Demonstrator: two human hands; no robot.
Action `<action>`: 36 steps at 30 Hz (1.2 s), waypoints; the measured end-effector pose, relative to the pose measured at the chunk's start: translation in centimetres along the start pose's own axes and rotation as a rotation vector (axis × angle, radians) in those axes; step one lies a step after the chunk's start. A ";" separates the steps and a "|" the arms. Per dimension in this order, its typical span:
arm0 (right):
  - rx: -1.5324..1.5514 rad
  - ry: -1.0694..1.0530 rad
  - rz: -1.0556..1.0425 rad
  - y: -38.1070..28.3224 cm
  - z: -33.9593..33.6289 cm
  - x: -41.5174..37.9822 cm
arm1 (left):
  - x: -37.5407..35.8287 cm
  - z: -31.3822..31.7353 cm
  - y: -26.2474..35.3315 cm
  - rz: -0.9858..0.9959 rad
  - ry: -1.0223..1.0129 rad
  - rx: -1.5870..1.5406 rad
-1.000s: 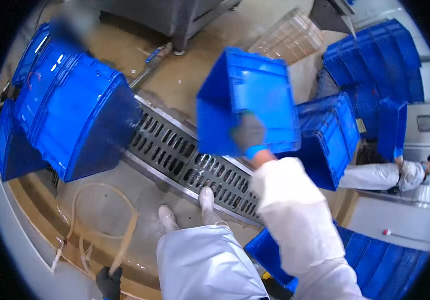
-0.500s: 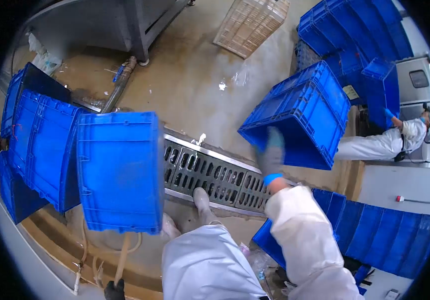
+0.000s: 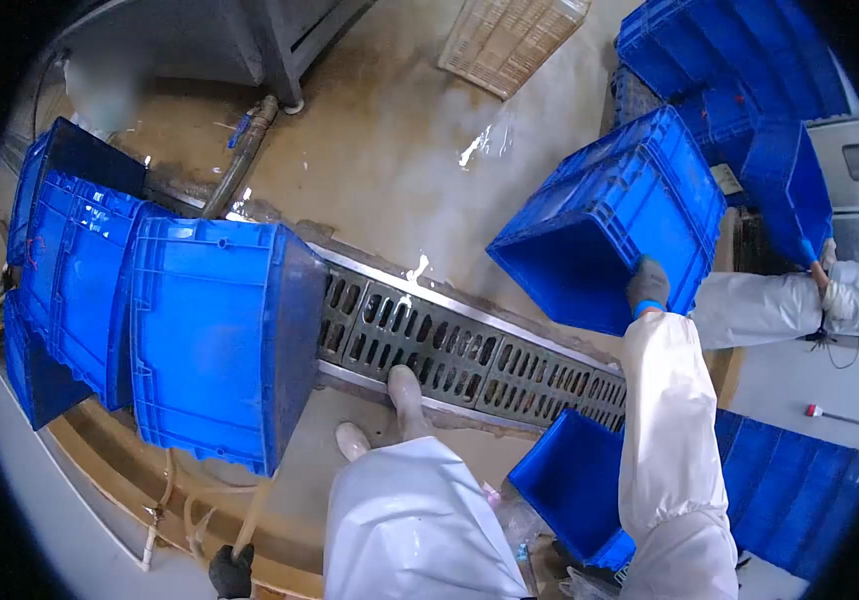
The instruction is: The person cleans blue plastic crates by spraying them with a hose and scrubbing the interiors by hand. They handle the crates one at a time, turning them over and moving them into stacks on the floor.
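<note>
My right hand (image 3: 648, 284), in a grey glove with a blue cuff, grips the near rim of a large blue crate (image 3: 640, 190). This crate lies tilted on its side, its dark open mouth turned toward me. At the lower left, my left hand (image 3: 232, 572) in a dark glove is closed around a light wooden pole (image 3: 254, 512). The pole's upper end is hidden behind another blue crate (image 3: 205, 340), which stands beside more blue crates (image 3: 85, 285). My white boots (image 3: 407, 395) are by the floor drain grate (image 3: 430, 345).
A co-worker in white (image 3: 770, 305) holds a blue crate (image 3: 788, 185) at the right. Stacked blue crates (image 3: 730, 50) stand behind, more (image 3: 800, 490) at lower right. A beige slatted crate (image 3: 515, 42) sits on the wet floor (image 3: 380, 150). A pipe (image 3: 240, 165) lies near a metal frame.
My right hand has reached the tilted crate and closed on its rim. The nearest left crate has turned, showing its side. The co-worker's crate has changed angle. My view has shifted slightly.
</note>
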State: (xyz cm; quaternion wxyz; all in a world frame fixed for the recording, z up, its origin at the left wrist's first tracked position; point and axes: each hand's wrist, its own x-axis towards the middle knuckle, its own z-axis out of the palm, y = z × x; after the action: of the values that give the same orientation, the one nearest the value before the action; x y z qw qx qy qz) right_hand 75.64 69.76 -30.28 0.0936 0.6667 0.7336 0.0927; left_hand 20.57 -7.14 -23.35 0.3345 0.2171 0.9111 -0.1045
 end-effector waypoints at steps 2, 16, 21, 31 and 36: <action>0.045 0.046 -0.085 -2.6 -1.2 -2.2 | 0.1 -0.3 0.1 0.019 0.022 -0.035; 1.145 -0.369 -0.562 -32.2 -12.7 -28.4 | -2.0 1.0 -1.8 0.025 -0.045 0.060; 1.137 -0.330 -0.508 -25.8 -14.1 -24.4 | -4.9 2.4 0.9 0.013 -0.061 -0.036; 0.517 0.020 -0.091 6.7 2.3 -8.8 | -8.4 6.4 5.4 0.000 -0.122 0.150; 0.107 0.139 0.083 15.9 2.0 5.5 | -10.9 4.7 12.3 -0.172 -0.165 0.191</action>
State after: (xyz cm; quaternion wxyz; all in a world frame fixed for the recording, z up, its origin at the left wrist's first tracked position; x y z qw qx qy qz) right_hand 90.92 76.72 -28.09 0.0028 0.6926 0.7139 0.1032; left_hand 36.34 -1.41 -20.34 0.3761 0.1599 0.8815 -0.2364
